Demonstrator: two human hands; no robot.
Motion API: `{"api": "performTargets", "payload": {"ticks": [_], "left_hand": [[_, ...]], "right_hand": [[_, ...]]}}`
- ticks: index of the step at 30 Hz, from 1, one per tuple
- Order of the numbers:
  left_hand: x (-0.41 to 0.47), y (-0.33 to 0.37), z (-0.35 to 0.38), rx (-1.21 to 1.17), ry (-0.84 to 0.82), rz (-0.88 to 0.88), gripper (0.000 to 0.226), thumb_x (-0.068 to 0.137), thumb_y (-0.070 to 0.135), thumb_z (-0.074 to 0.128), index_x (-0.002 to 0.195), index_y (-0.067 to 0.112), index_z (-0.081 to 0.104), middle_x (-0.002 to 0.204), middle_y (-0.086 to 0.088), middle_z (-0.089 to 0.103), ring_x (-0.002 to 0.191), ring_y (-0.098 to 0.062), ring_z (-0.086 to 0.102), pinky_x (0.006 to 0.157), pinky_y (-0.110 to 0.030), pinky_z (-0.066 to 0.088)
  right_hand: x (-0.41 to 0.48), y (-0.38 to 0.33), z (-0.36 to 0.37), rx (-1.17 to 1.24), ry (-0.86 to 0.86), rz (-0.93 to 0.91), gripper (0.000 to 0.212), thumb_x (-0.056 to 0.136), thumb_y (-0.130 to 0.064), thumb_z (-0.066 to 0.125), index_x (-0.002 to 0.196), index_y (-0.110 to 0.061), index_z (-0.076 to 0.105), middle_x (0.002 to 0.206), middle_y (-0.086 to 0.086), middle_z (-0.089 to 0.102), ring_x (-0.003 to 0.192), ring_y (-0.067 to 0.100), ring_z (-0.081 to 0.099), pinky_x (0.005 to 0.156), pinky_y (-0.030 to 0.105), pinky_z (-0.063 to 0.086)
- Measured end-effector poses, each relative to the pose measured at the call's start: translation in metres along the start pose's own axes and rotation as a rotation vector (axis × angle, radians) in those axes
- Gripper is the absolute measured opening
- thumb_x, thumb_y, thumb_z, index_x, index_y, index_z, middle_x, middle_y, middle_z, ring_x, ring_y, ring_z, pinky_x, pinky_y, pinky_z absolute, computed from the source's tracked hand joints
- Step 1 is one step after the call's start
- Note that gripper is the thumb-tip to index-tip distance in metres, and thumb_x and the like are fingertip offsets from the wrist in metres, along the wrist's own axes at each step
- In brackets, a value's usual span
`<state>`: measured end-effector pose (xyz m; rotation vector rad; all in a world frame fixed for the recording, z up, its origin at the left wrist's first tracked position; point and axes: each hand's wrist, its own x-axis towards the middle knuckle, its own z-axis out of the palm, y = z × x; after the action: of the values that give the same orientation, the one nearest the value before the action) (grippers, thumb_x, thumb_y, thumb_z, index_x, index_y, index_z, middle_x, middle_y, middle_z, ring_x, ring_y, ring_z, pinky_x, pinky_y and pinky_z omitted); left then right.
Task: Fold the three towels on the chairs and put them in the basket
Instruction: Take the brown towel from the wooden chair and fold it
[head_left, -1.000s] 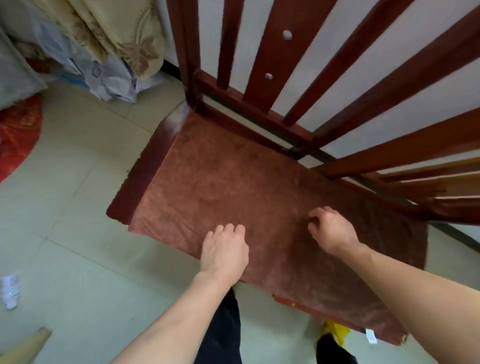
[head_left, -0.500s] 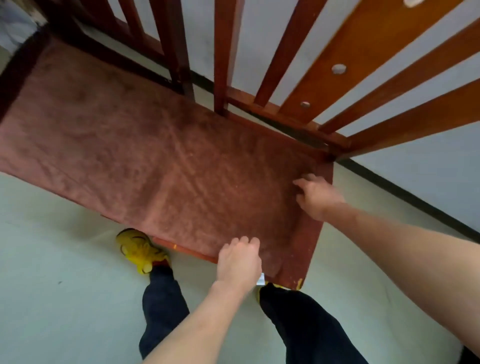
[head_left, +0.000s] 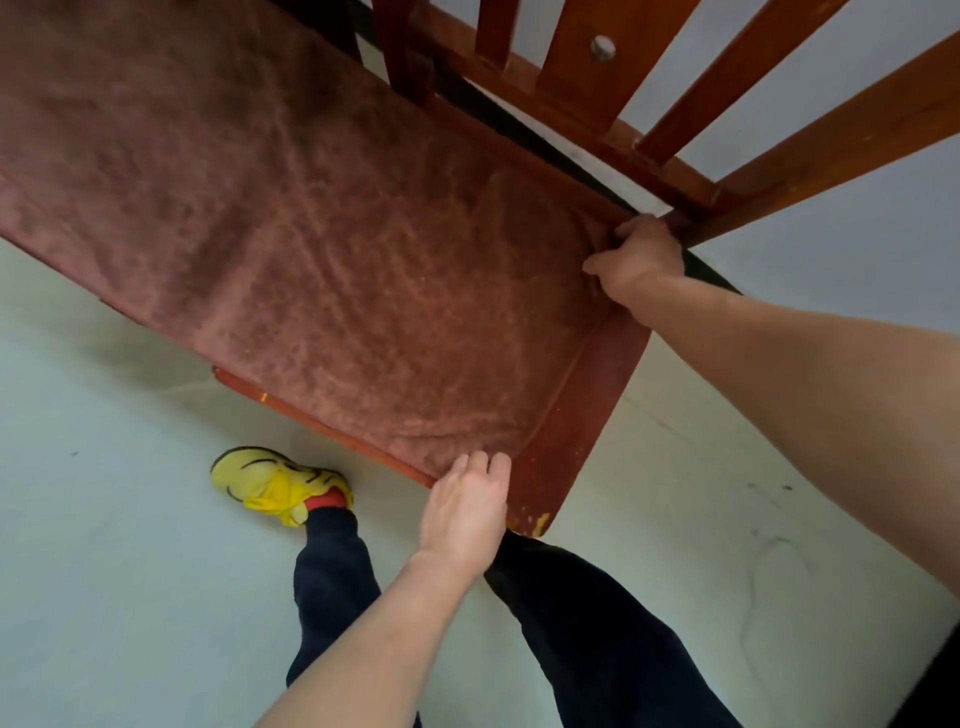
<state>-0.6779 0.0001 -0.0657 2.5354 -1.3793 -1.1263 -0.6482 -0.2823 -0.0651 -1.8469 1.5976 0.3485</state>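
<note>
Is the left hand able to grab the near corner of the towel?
Probably yes. The left hand already has its fingertips on the towel at its near corner by the chair edge, with nothing in between.

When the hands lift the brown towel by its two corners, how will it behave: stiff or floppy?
Probably floppy: the towel already wrinkles near the right hand and left hand. Its long span over the chair seat will likely sag. The fuzzy pile looks grippy, so slipping seems unlikely.

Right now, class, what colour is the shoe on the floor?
Bright yellow shoe, clearest in the head view.
</note>
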Motion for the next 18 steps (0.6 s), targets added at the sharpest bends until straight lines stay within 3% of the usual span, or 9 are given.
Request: {"api": "performTargets", "payload": {"ticks": [2,5,7,11,13,18], "left_hand": [[-0.001,0.005,-0.002,-0.056,0.006,-0.043,0.038,0.056,0.000,0.076,0.083,0.012,0.053,0.073,-0.007,0.059,0.069,-0.026,0.059,0.055,-0.034,0.050],[0.001,0.011,-0.014,-0.107,-0.012,-0.138,0.025,0.079,0.009,0.057,0.103,0.010,0.054,0.099,-0.008,0.059,0.097,-0.027,0.055,0.081,-0.036,0.047],[-0.005,0.009,-0.024,-0.145,-0.002,-0.145,0.019,0.081,0.014,0.050,0.097,0.010,0.061,0.101,-0.007,0.058,0.100,-0.027,0.052,0.086,-0.036,0.044],[-0.023,-0.011,-0.050,-0.261,0.090,-0.133,0.020,0.078,0.022,0.035,0.079,0.018,0.054,0.090,-0.003,0.053,0.090,-0.025,0.049,0.083,-0.038,0.042],[-0.038,-0.029,-0.078,-0.339,0.161,-0.147,0.013,0.080,0.021,0.033,0.080,0.019,0.046,0.087,-0.001,0.053,0.086,-0.026,0.050,0.078,-0.038,0.041],[-0.060,-0.075,-0.128,-0.460,0.412,-0.167,0.015,0.084,0.020,0.040,0.089,0.015,0.054,0.081,-0.002,0.062,0.072,-0.031,0.057,0.057,-0.039,0.043]], "right_hand": [[0.001,0.003,0.000,0.177,-0.026,0.075,0.049,0.083,-0.025,0.071,0.127,-0.015,0.052,0.108,0.000,0.054,0.092,0.020,0.058,0.084,0.033,0.054],[-0.004,0.004,-0.008,0.438,-0.124,0.263,0.045,0.080,-0.017,0.070,0.122,-0.011,0.055,0.116,0.007,0.061,0.095,0.022,0.061,0.067,0.035,0.056],[-0.013,0.000,-0.017,0.516,-0.179,0.318,0.046,0.079,-0.014,0.070,0.123,-0.012,0.055,0.118,0.007,0.063,0.096,0.020,0.062,0.063,0.033,0.053],[-0.033,-0.025,-0.036,0.634,-0.163,0.311,0.035,0.081,-0.016,0.073,0.113,-0.015,0.060,0.108,0.003,0.066,0.091,0.017,0.064,0.055,0.028,0.050],[-0.054,-0.055,-0.041,0.675,-0.141,0.281,0.026,0.082,-0.018,0.074,0.106,-0.015,0.063,0.102,0.003,0.068,0.086,0.016,0.065,0.052,0.026,0.048],[-0.090,-0.132,-0.040,0.887,-0.086,0.180,0.026,0.079,-0.015,0.078,0.100,-0.014,0.063,0.084,0.004,0.067,0.067,0.013,0.064,0.049,0.021,0.048]]}}
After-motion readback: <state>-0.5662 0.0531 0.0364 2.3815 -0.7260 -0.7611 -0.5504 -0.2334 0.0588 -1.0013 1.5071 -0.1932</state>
